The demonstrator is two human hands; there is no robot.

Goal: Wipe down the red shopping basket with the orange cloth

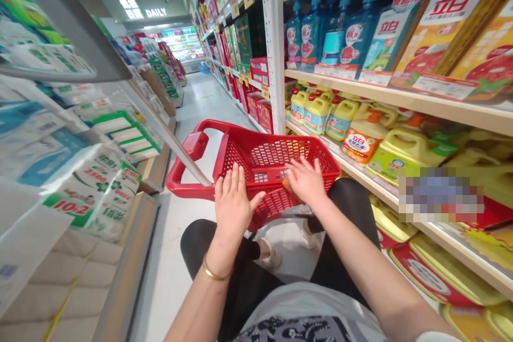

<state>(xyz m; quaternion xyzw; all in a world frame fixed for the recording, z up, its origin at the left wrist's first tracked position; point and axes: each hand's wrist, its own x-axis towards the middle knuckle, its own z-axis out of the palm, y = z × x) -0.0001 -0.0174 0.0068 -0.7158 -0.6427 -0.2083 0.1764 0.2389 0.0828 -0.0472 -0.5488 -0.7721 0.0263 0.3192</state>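
A red plastic mesh shopping basket (272, 155) with a long red pull handle (186, 173) sits just in front of my legs. My left hand (234, 203) lies flat on its near rim, fingers spread, with a gold bangle (216, 272) on the wrist. My right hand (306, 181) rests on the rim further right, fingers apart. A small orange item (285, 184) shows beside that hand, mostly hidden, and I cannot tell if the hand touches it. My dark trousers (348, 214) and a light shoe (268, 256) show below the basket.
Store shelves (385, 101) at right hold blue pump bottles and yellow jugs, with a blurred patch low on the right. Packaged goods in white wrapping (80, 181) fill the shelves at left. A tiled aisle floor (200, 96) runs ahead to a lit refrigerated case (180, 45).
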